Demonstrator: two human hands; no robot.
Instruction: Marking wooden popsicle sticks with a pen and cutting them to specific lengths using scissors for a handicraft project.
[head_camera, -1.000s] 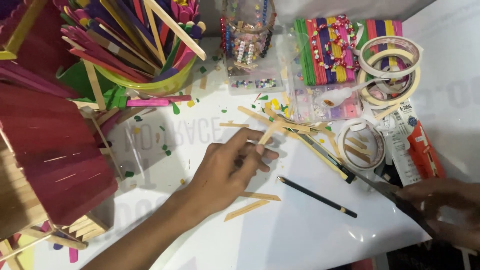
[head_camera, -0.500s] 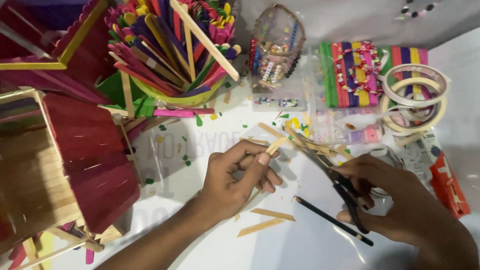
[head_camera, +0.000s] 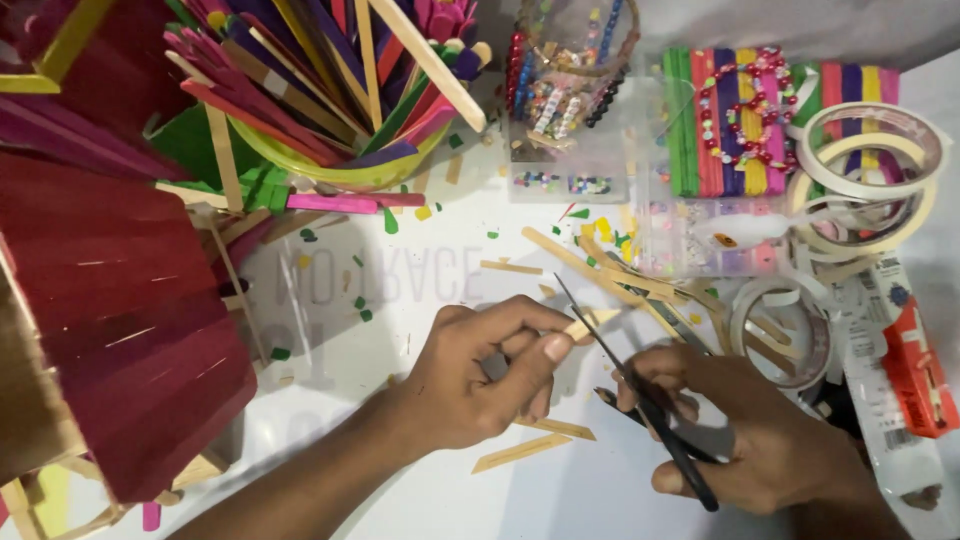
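Observation:
My left hand (head_camera: 470, 375) pinches a short plain wooden craft stick (head_camera: 588, 322) between thumb and fingers over the white table (head_camera: 420, 290). My right hand (head_camera: 760, 430) grips black scissors (head_camera: 640, 400), whose open blades point up and left, with the upper blade beside the stick's tip. A black pencil (head_camera: 640, 420) lies partly hidden under my right hand. Two cut stick pieces (head_camera: 530, 445) rest on the table below my left hand.
A red stick-built house (head_camera: 110, 320) fills the left. A yellow bowl of coloured sticks (head_camera: 320, 90) stands behind, with a bead jar (head_camera: 570, 70), a clear box with coloured sticks (head_camera: 720, 130), tape rolls (head_camera: 880, 170) and a glue tube (head_camera: 900, 380) at the right.
My right hand came in from the right edge with the scissors and brought them up to the stick. My left hand picked the stick up and drew it slightly toward me.

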